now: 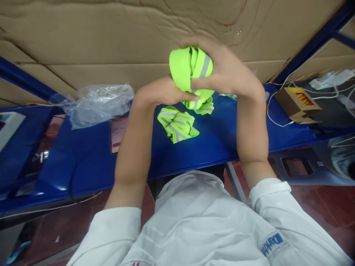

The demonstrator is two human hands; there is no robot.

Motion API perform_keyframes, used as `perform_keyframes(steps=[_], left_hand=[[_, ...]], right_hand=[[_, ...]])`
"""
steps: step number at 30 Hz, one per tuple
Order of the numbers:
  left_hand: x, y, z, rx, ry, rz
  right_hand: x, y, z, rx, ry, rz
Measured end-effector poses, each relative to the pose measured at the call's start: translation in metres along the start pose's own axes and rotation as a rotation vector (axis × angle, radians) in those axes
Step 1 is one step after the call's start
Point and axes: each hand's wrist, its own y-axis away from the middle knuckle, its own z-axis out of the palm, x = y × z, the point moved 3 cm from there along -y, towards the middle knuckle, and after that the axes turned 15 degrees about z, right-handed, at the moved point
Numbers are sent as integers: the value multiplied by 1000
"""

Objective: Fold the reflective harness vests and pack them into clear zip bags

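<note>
Clearly, lime bundle: the lime bundle (180, 70) of grey-banded cloth sits up between my two hands, raised over the counter (213, 144).
Grip: the fingers of my left hand (163, 90) are closed around its lower left, thumb on the near face, the rest hidden behind; those of my right hand (226, 70) wrap its top and right side, somewhat blurred, with the thumb across the front.
Weight and feel: light, I judge, soft and floppy, and hardly fragile; the flat face looks smooth, so layers could slide over one another.
Best hold: around the whole middle, thumbs in front, pressing the folds together; one loose edge alone would probably let it unwind.
Crumpled lime piece: just below my fingers and nearer my body, a crumpled lime piece (179, 125) lies on the counter. More lime folds show right under my grip; whether they belong to the bundle I cannot tell.
Left of my fingers: a clear plastic bag (97, 105), then a screened device (118, 136) beside my forearm.
Right of my fingers: beyond my wrist, a cardboard box (298, 105) with orange contents, and a white cable (273, 116) looping near it, a possible snag for that arm.
Beyond my fingers: a cardboard wall (111, 74) that, I judge, limits reaching forward.
</note>
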Motion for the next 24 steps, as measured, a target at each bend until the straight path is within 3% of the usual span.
perform_keyframes(steps=[4, 9, 13, 18, 21, 24], left_hand=[[-1, 0, -7, 0, -122, 0], [22, 2, -8, 40, -142, 28], [18, 7, -14, 111, -178, -155], [8, 10, -12, 256, 48, -334], [6, 8, -10, 298, 145, -275], [11, 4, -9, 406, 210, -138]], right_hand=[[12, -2, 0, -100, -61, 42], [9, -6, 10, -64, -140, 10], [8, -18, 30, 54, -130, -23], [15, -28, 39, 216, -295, 75], [21, -26, 34, 251, -519, 192], [25, -25, 27, 289, -669, 201]])
